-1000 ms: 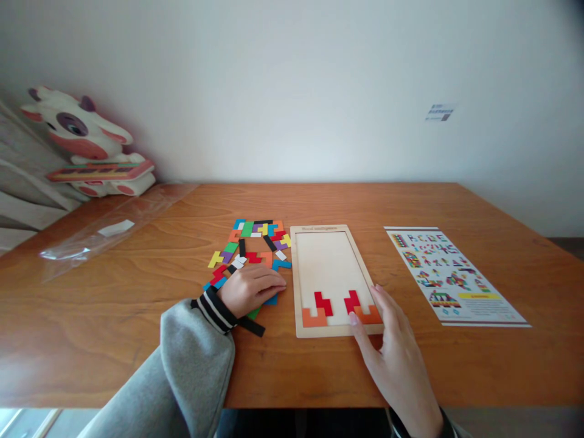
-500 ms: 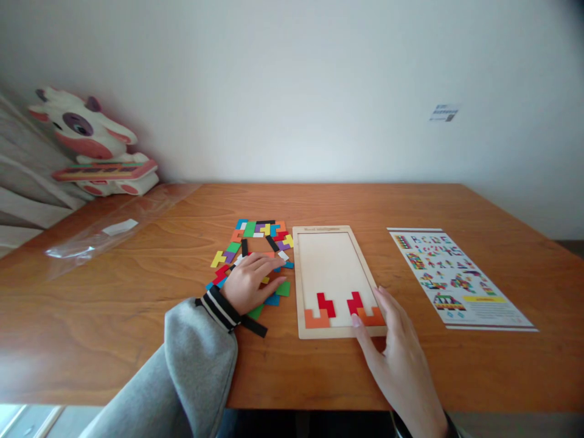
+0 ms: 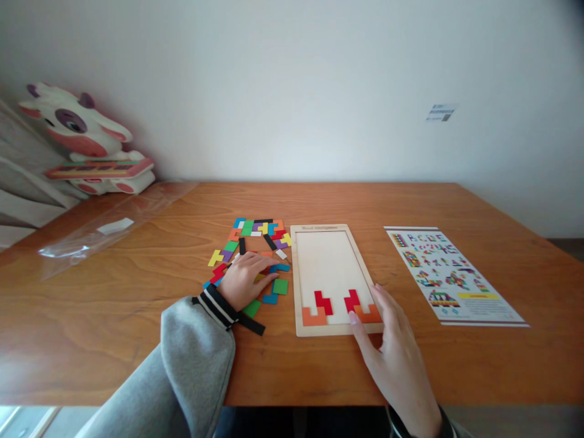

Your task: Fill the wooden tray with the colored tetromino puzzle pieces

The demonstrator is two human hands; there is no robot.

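My left hand [image 3: 246, 278] lies palm down over a spread of coloured puzzle pieces. Its thumb and fingers are apart, and their tips are at a blue piece [image 3: 281, 267]. A green square piece [image 3: 280, 286] and another blue piece [image 3: 270, 298] lie near the thumb. My right hand [image 3: 395, 340] is open at the lower right corner of a wooden puzzle tray [image 3: 297, 280], with the thumb near its pieces and the fingers along its right rim. Two red pieces [image 3: 323, 303] and two orange pieces [image 3: 314, 316] sit along the tray's near end.
A printed pattern sheet [image 3: 451, 280] lies to the right of the tray. Farther left are a clear plastic bag [image 3: 86, 246] and a cow-shaped toy keyboard [image 3: 100, 167]. A black strip piece [image 3: 250, 323] lies by my left cuff. A white wall stands behind the table [image 3: 347, 365].
My left fingers and thumb have drawn in slightly, uncovering more of the blue piece at their tips. My right hand stays at the tray's corner. The whole view has shifted a little.
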